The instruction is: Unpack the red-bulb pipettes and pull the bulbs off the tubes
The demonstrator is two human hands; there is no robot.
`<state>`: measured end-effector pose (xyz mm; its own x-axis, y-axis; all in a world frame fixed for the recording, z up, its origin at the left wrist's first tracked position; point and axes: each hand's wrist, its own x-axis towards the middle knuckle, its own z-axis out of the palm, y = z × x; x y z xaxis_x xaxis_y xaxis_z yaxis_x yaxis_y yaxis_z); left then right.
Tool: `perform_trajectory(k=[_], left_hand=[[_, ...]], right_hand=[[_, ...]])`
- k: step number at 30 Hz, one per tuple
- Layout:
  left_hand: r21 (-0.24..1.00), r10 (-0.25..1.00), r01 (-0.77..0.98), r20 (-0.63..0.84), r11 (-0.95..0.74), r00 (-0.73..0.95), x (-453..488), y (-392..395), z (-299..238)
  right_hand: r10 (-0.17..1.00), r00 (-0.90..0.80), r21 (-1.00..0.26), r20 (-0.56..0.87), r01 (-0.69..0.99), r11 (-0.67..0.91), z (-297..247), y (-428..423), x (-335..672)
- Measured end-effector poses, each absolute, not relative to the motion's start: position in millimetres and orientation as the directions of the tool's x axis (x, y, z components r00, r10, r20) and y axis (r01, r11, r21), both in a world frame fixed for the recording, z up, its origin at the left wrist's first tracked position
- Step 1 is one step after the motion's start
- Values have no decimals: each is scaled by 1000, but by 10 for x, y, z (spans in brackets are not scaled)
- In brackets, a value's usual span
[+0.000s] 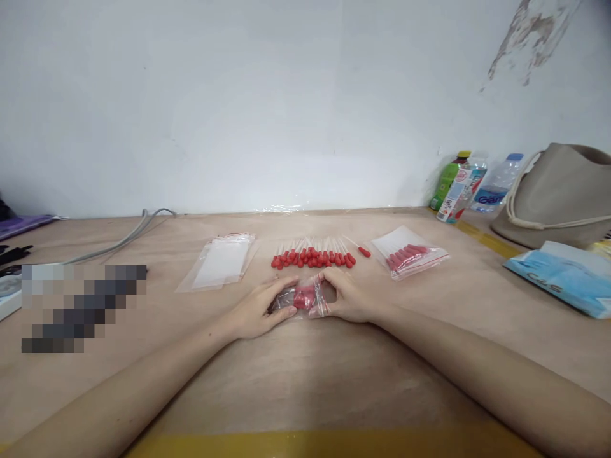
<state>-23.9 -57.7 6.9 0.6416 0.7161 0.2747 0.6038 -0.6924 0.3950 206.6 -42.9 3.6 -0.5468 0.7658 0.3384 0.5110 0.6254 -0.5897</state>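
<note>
A clear zip bag [305,299] with red rubber bulbs inside lies on the table in front of me. My left hand [268,305] is closed on its left end, thumb in front and fingers behind. On the right, my right hand [346,296] grips the end with the red zip line between thumb and fingers. Just behind the bag, a row of droppers [310,256] with red bulbs and clear thin tubes lies side by side, bulbs toward me. One dropper [364,252] lies slightly apart at the row's right end.
Flat clear zip bags [219,261] are stacked on the left. A filled zip bag [408,252] of red-bulbed droppers lies right. Bottles [449,181], a grey bag [554,197] and a blue tissue pack [558,277] stand far right. A grey cable [119,240] runs along the left.
</note>
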Motion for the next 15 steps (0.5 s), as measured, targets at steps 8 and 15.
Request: perform_trajectory(k=[8,15], left_hand=[[420,705,573,317,-704,634,-226,-583,65],[450,774,640,239,-623,586,-232,-618,86]], right_hand=[[680,-599,-675,423,293,677,13,-462,1964],[744,-557,-827,370,168,537,-104,-424,1981]])
